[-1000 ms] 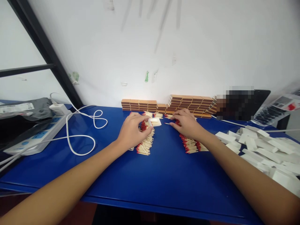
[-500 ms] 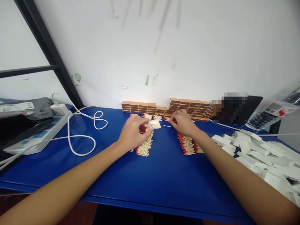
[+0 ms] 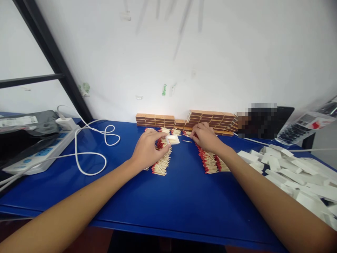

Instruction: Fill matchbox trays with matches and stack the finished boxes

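Observation:
Thumb and forefinger of my left hand [image 3: 147,149] pinch a small white matchbox tray [image 3: 173,139] by its end. Some pale matchsticks seem to lie in the tray. Below that hand is a pile of red-headed matches [image 3: 162,165], partly covered by it. My right hand [image 3: 206,137] is closed, fingertips drawn together low over the table at the back; what they grip, if anything, is hidden. One loose match [image 3: 187,141] lies just left of those fingertips. Beneath the right wrist spreads another pile of matches [image 3: 209,161], and smaller bunches [image 3: 176,132] lie between the hands.
Stacked brown matchboxes [image 3: 155,120] line the wall, with a taller stack [image 3: 213,117] to the right. White empty trays [image 3: 297,175] are heaped at right, near a dark tablet-like object [image 3: 283,121] and a plastic bottle [image 3: 297,130]. At left are a power strip [image 3: 44,154] and white cable [image 3: 91,153].
The view has shifted very slightly. Both hands keep nearly the same pose, the left still pinching the tray and the right still at the matches.

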The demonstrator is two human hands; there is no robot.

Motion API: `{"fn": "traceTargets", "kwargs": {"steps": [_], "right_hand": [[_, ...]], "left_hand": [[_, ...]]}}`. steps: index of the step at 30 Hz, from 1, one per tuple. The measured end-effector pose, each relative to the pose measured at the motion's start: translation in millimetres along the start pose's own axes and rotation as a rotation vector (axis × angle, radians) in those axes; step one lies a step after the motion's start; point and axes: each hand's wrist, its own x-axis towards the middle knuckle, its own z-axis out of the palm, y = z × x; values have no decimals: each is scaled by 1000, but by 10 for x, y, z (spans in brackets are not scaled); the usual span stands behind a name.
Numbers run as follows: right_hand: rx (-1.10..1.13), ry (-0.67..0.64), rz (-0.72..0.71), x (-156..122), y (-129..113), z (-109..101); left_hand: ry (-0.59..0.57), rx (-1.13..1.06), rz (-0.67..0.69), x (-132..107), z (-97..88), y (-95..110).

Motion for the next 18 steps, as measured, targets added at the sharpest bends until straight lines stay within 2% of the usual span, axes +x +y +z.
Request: {"fn": "traceTargets", "kwargs": {"steps": [6, 11, 15, 18], "right_hand": [[148, 93, -57, -39, -66, -104], [344, 218, -195, -168, -434, -304], [355, 274, -305, -252, -737, -388], [340, 292, -329, -269, -827, -402]], "left_hand": [[-1, 8, -17, 7, -8, 8], [-10, 8, 2, 12, -14, 16], [-12, -33, 39, 5, -12, 29], [-13, -75, 64, -2, -11, 60]]}}
